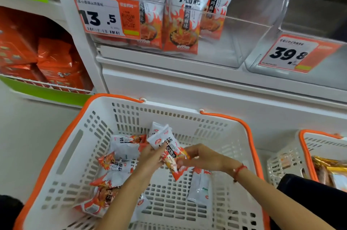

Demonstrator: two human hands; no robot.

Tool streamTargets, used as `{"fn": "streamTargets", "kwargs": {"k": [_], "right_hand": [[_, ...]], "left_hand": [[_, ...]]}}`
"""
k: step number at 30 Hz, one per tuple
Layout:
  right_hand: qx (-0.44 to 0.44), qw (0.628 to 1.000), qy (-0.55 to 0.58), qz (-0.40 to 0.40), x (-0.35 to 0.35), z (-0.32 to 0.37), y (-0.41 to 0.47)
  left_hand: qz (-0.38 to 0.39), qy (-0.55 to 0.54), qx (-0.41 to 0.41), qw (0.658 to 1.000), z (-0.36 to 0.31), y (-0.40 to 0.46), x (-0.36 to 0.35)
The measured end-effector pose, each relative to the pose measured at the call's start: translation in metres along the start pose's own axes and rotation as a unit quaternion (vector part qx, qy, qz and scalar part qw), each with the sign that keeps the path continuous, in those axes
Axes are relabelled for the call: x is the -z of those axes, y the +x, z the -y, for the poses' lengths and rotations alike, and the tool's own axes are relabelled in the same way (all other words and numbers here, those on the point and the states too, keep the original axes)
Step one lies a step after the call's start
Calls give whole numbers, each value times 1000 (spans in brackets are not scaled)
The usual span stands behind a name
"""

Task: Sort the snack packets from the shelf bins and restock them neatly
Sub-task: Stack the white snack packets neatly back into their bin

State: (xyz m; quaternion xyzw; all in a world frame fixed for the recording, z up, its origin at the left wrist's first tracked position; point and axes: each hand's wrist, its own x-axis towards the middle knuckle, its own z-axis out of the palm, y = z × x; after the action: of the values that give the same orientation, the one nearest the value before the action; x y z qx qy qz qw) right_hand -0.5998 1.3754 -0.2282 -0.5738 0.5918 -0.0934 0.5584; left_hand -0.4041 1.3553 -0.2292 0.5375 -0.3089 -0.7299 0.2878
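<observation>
While both hands work above the white basket point(78, 154), restocking stands only part done. The left hand point(150, 156) has its fingers curled round a small stack of snack packets point(167, 147), held over the middle of the basket; the right hand point(204, 156) pinches the lower orange end of the same stack, so each grip is closed on the packets and neither is free. Loose packets point(112, 169) lie scattered on the basket floor to the left of the hands, and one more packet point(200, 186) lies face down just below the right wrist.

Above the basket, the clear shelf bin point(234, 45) with the price tag point(105, 15) reading 13.5 holds a few shelved packets point(182, 17) standing upright toward its left side; its right part shows no stock. The neighbouring bin point(281, 4), further right, appears unfilled.

Judgement: gathering and squaring is in hand; most packets remain in the basket, and placing them in the bin is yet to be done. A second basket point(300, 147) to the right holds other goods
</observation>
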Motion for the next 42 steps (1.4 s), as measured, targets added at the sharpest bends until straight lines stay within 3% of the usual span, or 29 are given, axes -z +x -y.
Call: {"fn": "streamTargets", "kwargs": {"k": [1,3,6,11,13,15,17,19,21,23,27,32,38,42], "right_hand": [[-32,996,-76,44,0,-10,2],[-69,958,-271,58,0,-36,6],[-6,873,-488,10,-15,-71,14],[82,788,-610,-1,-26,-108,29],[115,776,-621,-4,-19,-95,26],[112,785,-609,-25,-11,-73,22],[81,833,-544,-65,-1,-50,18],[31,900,-406,-157,7,-19,12],[26,933,-256,-252,10,10,6],[68,913,-213,-342,2,40,-2],[156,870,-281,-374,-25,82,-16],[187,899,-252,-306,-24,95,-30],[215,881,-276,-317,-9,115,-44],[164,925,-74,-335,8,139,-57]], "left_hand": [[-28,22,-14,999,3,3,7],[-86,66,-45,993,4,4,19],[-126,88,-69,986,1,5,29],[-117,26,-9,993,-1,3,33],[-109,-13,12,994,-2,3,32],[-107,-43,32,993,-5,2,29],[-113,-78,45,990,-6,4,28],[-132,-87,41,987,-10,4,26],[-142,-37,17,989,-15,0,24],[-122,1,-4,993,-20,-5,16],[-57,-64,-10,996,-33,-22,-7],[-33,-144,-19,989,-55,-34,-14],[18,-74,-56,996,-76,-51,-22],[3,-1,-141,990,-91,-57,-25]]}}
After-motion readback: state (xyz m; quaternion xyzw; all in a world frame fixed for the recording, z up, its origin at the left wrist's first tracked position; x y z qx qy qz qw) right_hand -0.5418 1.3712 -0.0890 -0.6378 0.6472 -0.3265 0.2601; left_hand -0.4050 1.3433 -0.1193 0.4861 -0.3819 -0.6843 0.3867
